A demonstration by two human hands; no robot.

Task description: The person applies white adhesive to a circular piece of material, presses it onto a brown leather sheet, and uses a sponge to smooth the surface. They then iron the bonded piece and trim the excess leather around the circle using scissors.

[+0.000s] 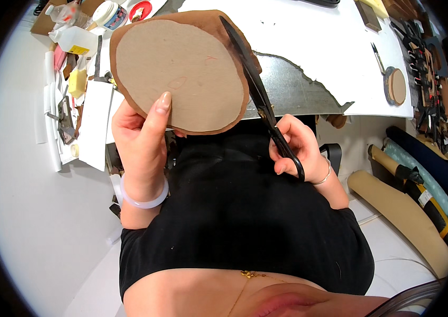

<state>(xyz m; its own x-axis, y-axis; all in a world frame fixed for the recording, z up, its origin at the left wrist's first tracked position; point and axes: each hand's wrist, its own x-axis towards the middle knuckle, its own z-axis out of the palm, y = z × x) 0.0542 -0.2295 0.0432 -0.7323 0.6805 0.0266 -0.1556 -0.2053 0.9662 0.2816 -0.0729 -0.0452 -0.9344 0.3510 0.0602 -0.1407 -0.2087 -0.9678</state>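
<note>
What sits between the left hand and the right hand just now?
In the head view, the oval brown piece held by the left hand and the black scissors in the right hand.

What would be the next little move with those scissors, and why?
Probably close the black scissors a short way along the oval's right edge. The right hand holds them there, where a brown margin rims the tan oval piece, which the left hand grips from below.

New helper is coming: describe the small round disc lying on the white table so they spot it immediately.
Start at the white table and follow its torn front edge rightward. Near the right end lies the small round tan disc with a dark rim, beside a thin brush; nothing nearby is round.
</note>
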